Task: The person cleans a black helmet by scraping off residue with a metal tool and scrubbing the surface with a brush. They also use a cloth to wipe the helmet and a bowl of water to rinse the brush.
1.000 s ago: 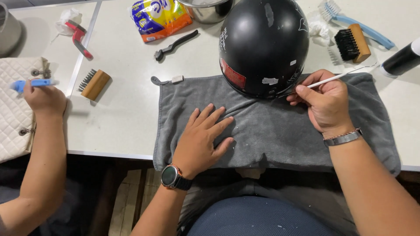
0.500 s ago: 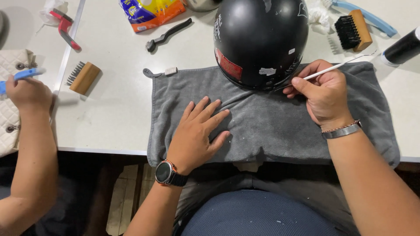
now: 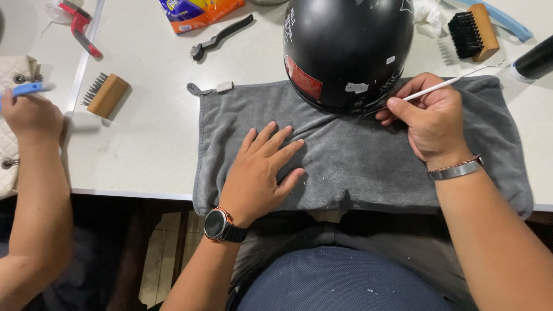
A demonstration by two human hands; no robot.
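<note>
A black helmet (image 3: 345,49) with stickers rests on a grey towel (image 3: 351,164) spread over the white table's front edge. My right hand (image 3: 429,121) pinches a thin white stick tool (image 3: 446,84), its tip at the helmet's lower right rim. My left hand (image 3: 259,173) lies flat on the towel with fingers spread, below and left of the helmet, holding nothing.
A co-worker's hand (image 3: 31,115) at the left holds a blue brush over a white quilted bag (image 3: 11,75). On the table: a wooden wire brush (image 3: 106,94), a black brush (image 3: 222,37), a red-handled tool (image 3: 80,31), a snack bag (image 3: 199,11), a black-bristled wooden brush (image 3: 472,35), a black bottle (image 3: 536,60).
The view drifted slightly; my hands and the helmet hold nearly the same places. The co-worker's hand with the blue brush shifted a little on the bag.
</note>
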